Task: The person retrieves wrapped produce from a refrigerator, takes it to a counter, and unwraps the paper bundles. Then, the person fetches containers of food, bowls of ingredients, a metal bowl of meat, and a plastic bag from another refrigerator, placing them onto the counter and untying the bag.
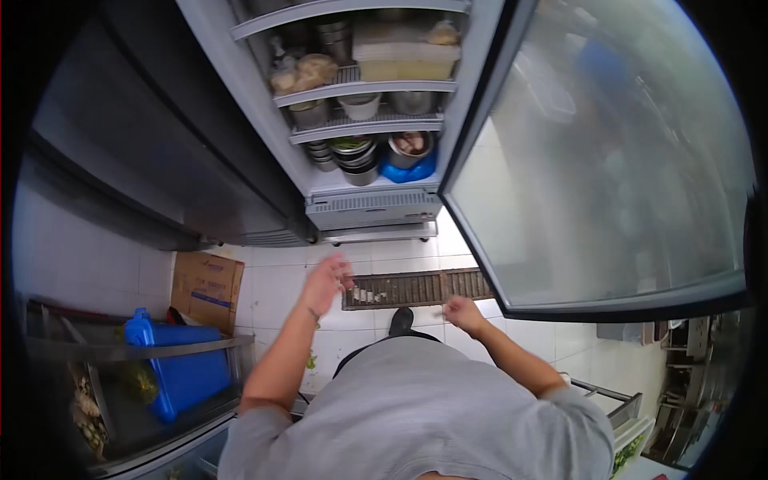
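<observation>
My left hand (326, 283) hangs in the air before the open fridge (372, 210), its fingers loosely apart and slightly blurred, with nothing visible in them. On the other side, my right hand (464, 314) is closed with curled fingers, near the lower edge of the glass fridge door (608, 184). Whatever it may hold is hidden. Neither hand touches the fridge. On the bottom shelf stand stacked metal containers (358, 164) with something green on top. Beside them, a metal pot (410, 147) with pale pieces of food rests on a blue plastic bag (408, 171).
A floor drain grate (400, 290) runs between my hands, with my shoe (402, 322) at its edge. The fridge door stands wide open to the right. At left are a cardboard box (206, 290) and a blue bin (188, 368). Higher shelves hold a pale plastic tub (406, 60).
</observation>
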The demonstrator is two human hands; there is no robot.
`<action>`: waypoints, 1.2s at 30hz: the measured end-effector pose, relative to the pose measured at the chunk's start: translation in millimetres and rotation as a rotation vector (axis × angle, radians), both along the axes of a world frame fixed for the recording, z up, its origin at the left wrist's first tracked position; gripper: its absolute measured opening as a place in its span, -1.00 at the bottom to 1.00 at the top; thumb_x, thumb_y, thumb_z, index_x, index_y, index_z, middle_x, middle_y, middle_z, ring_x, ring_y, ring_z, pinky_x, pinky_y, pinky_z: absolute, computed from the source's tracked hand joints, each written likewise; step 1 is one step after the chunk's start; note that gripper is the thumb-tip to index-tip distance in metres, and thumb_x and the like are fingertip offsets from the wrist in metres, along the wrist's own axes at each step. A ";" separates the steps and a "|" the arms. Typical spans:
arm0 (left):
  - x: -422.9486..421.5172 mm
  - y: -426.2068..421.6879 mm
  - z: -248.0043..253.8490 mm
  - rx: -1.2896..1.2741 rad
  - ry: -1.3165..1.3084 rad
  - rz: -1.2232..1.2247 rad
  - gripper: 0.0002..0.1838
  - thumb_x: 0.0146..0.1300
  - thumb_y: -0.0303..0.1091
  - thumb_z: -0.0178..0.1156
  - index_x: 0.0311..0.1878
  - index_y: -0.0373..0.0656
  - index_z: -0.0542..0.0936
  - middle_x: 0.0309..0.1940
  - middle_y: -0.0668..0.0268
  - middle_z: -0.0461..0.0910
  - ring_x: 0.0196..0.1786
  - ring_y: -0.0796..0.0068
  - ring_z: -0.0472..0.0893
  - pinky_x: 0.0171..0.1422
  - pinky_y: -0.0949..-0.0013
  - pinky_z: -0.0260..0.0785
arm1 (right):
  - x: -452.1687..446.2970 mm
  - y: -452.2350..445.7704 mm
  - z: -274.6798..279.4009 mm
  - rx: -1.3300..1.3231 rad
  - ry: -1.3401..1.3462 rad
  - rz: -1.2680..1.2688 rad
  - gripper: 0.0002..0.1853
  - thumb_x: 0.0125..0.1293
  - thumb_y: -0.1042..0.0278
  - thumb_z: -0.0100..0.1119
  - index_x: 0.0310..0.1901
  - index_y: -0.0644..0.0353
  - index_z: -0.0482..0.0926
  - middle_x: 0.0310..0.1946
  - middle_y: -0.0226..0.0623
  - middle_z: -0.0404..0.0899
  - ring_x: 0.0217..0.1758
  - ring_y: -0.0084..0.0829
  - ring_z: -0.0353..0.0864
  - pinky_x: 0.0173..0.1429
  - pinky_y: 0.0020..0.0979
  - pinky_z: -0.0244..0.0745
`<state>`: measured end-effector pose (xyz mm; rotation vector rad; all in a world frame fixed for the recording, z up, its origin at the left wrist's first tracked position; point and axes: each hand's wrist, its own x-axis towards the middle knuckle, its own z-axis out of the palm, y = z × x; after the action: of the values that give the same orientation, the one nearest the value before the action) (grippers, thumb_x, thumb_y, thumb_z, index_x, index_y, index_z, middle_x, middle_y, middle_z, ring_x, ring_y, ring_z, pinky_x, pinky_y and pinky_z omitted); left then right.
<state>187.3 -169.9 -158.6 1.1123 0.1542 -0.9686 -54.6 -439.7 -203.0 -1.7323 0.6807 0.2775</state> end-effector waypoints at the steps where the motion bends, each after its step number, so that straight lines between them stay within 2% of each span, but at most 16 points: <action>1: -19.1 1.8 10.4 0.081 -0.014 -0.055 -0.53 0.30 -0.09 0.04 0.22 -0.05 0.35 -0.14 0.30 0.52 -0.03 0.42 0.50 0.01 0.23 0.39 | 36.5 12.3 -6.4 0.163 -0.192 0.103 -0.92 0.13 0.47 0.17 -0.44 0.17 0.45 -0.59 -0.44 0.42 -0.55 -0.63 0.36 -0.47 -0.58 0.27; 3: -48.4 -3.4 40.4 0.094 0.032 -0.069 -0.52 0.33 -0.13 0.03 0.26 -0.08 0.31 -0.09 0.29 0.51 -0.06 0.44 0.52 -0.05 0.30 0.40 | 106.1 50.4 27.3 0.539 -0.208 0.154 -0.94 0.13 0.49 0.19 -0.39 0.22 0.49 -0.52 -0.42 0.47 -0.47 -0.59 0.45 -0.39 -0.55 0.36; 7: -53.5 3.3 41.3 0.078 -0.103 0.030 -0.59 0.37 -0.22 0.01 0.22 -0.15 0.35 -0.12 0.29 0.51 -0.16 0.48 0.54 -0.16 0.43 0.40 | 178.8 107.7 78.7 0.019 -0.503 0.621 -0.81 0.12 0.38 0.26 -0.24 0.25 0.63 -0.43 -0.40 0.57 -0.37 -0.51 0.54 -0.20 -0.50 0.46; 8: -48.4 10.1 32.3 0.119 -0.169 0.082 -0.66 0.37 -0.25 0.01 0.11 -0.23 0.43 -0.27 0.32 0.54 -0.33 0.55 0.52 -0.28 0.49 0.37 | 187.6 111.8 77.7 -0.002 -0.511 0.632 -0.82 0.13 0.36 0.25 -0.24 0.23 0.64 -0.43 -0.41 0.57 -0.38 -0.53 0.53 -0.23 -0.51 0.45; 10: -38.5 27.1 29.3 0.166 -0.171 0.087 -0.69 0.35 -0.28 0.05 0.05 -0.27 0.46 -0.41 0.36 0.52 -0.42 0.58 0.50 -0.36 0.51 0.35 | 201.5 112.1 75.3 -0.048 -0.526 0.653 -0.82 0.15 0.33 0.24 -0.25 0.21 0.67 -0.42 -0.42 0.58 -0.41 -0.58 0.51 -0.28 -0.53 0.43; 13: -14.5 37.6 26.8 0.234 -0.164 0.150 -0.75 0.35 -0.28 0.05 -0.08 -0.29 0.50 -0.58 0.40 0.45 -0.58 0.60 0.41 -0.52 0.53 0.24 | 219.2 84.0 84.9 0.347 -0.184 0.407 -0.84 0.17 0.33 0.23 -0.28 0.19 0.69 -0.46 -0.45 0.57 -0.45 -0.63 0.47 -0.37 -0.57 0.39; 15: 7.6 44.1 17.5 0.252 -0.139 0.218 -0.77 0.36 -0.28 0.03 -0.12 -0.27 0.50 -0.60 0.40 0.42 -0.61 0.59 0.40 -0.54 0.53 0.21 | 233.0 55.1 59.4 0.427 -0.107 0.212 -0.85 0.15 0.37 0.23 -0.25 0.18 0.67 -0.52 -0.48 0.53 -0.50 -0.66 0.42 -0.43 -0.61 0.33; 16: 19.7 39.7 16.8 0.275 -0.126 0.260 -0.77 0.38 -0.22 -0.01 -0.28 -0.19 0.46 -0.65 0.43 0.33 -0.64 0.55 0.36 -0.59 0.52 0.14 | 242.6 33.8 45.8 0.460 -0.038 0.147 -0.84 0.14 0.38 0.24 -0.24 0.18 0.66 -0.51 -0.46 0.53 -0.51 -0.65 0.41 -0.44 -0.61 0.33; 18: 46.0 33.5 12.8 0.224 -0.118 0.285 -0.73 0.40 -0.17 -0.05 -0.35 -0.14 0.41 -0.68 0.45 0.27 -0.65 0.54 0.34 -0.61 0.51 0.11 | 261.8 -10.1 9.6 0.462 0.012 -0.009 -0.85 0.15 0.41 0.20 -0.24 0.19 0.65 -0.53 -0.45 0.52 -0.54 -0.64 0.41 -0.50 -0.59 0.31; 19: 57.6 28.5 9.3 0.199 -0.110 0.302 -0.71 0.41 -0.15 -0.07 -0.38 -0.12 0.38 -0.69 0.46 0.24 -0.66 0.53 0.33 -0.62 0.51 0.10 | 274.0 -35.7 -10.3 0.531 0.081 -0.103 -0.84 0.16 0.39 0.20 -0.22 0.17 0.62 -0.52 -0.44 0.50 -0.55 -0.60 0.41 -0.49 -0.56 0.33; 20: 70.7 18.2 11.2 0.220 -0.134 0.301 -0.61 0.40 -0.06 -0.09 -0.53 -0.04 0.27 -0.74 0.47 0.13 -0.68 0.53 0.29 -0.64 0.49 0.04 | 289.3 -58.9 -38.4 0.598 0.129 -0.210 -0.82 0.16 0.33 0.20 -0.21 0.14 0.57 -0.52 -0.42 0.48 -0.58 -0.56 0.40 -0.48 -0.48 0.36; 21: 83.3 10.1 12.4 0.257 -0.114 0.301 -0.59 0.40 -0.04 -0.08 -0.56 -0.02 0.24 -0.75 0.47 0.12 -0.69 0.53 0.28 -0.64 0.49 0.03 | 306.7 -79.8 -55.9 0.617 0.155 -0.306 -0.80 0.16 0.26 0.22 -0.23 0.14 0.52 -0.55 -0.38 0.46 -0.60 -0.50 0.37 -0.49 -0.40 0.35; 24: 126.5 -16.2 6.9 0.261 -0.048 0.308 -0.49 0.36 0.04 -0.04 -0.66 0.02 0.13 -0.75 0.44 0.07 -0.66 0.52 0.23 -0.60 0.47 -0.03 | 364.5 -144.5 -112.2 0.548 0.185 -0.523 -0.69 0.20 0.14 0.17 -0.11 0.12 0.47 -0.51 -0.33 0.47 -0.47 -0.41 0.45 -0.32 -0.32 0.46; 27: 159.3 -44.9 11.4 0.299 -0.088 0.287 -0.50 0.34 0.02 0.01 -0.65 0.01 0.15 -0.73 0.43 0.11 -0.64 0.49 0.25 -0.55 0.44 0.03 | 424.9 -194.3 -148.7 0.466 0.257 -0.747 -0.59 0.18 0.07 0.21 -0.08 0.18 0.45 -0.45 -0.22 0.47 -0.38 -0.27 0.49 -0.25 -0.25 0.50; 32: 190.9 -59.9 15.8 0.365 -0.042 0.390 -0.54 0.32 -0.05 0.05 -0.63 -0.03 0.21 -0.70 0.41 0.20 -0.61 0.46 0.33 -0.49 0.42 0.13 | 469.7 -230.1 -185.8 0.676 0.037 -0.949 -0.67 0.15 0.32 0.19 -0.05 0.19 0.45 -0.24 -0.16 0.53 -0.22 -0.22 0.56 -0.13 -0.21 0.52; 36: 200.5 -49.0 -3.5 0.423 0.080 0.361 -0.56 0.33 -0.09 0.04 -0.63 -0.04 0.23 -0.70 0.40 0.25 -0.60 0.45 0.37 -0.49 0.40 0.17 | 470.3 -237.1 -189.1 0.653 0.133 -0.901 -0.63 0.07 0.53 0.11 -0.02 0.21 0.43 -0.11 -0.12 0.53 -0.07 -0.19 0.56 0.04 -0.14 0.51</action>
<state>387.8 -219.0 -162.1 1.3721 0.6269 -0.6690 415.7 -676.7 -392.1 -0.6855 1.2311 -0.0291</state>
